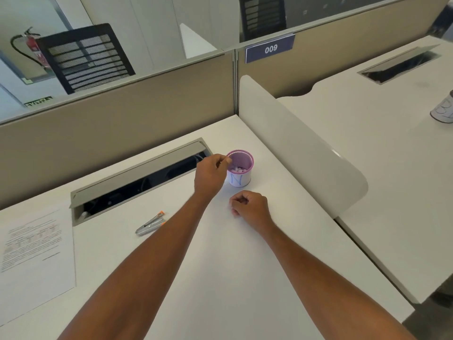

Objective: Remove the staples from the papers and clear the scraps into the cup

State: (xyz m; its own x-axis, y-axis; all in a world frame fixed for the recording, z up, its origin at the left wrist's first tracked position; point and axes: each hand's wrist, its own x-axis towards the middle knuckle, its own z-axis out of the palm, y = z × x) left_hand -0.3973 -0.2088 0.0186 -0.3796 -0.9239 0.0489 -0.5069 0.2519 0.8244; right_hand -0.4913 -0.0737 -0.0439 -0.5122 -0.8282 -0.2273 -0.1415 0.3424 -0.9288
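A small purple-rimmed cup [241,179] with a white label marked "N" stands on the white desk [220,266]; pale scraps lie inside it. My left hand [210,175] hovers at the cup's left rim, fingertips pinched together over the opening; whatever they pinch is too small to make out. My right hand [250,204] rests on the desk just in front of the cup, fingers curled loosely, holding nothing I can see. A metal staple remover [149,224] with orange tips lies on the desk to the left. A printed paper sheet [34,256] lies at the far left.
An open cable tray [137,182] runs along the back of the desk. A white curved divider [301,148] bounds the right side; beyond it is a second desk with another cup [445,109]. Beige partition walls stand behind.
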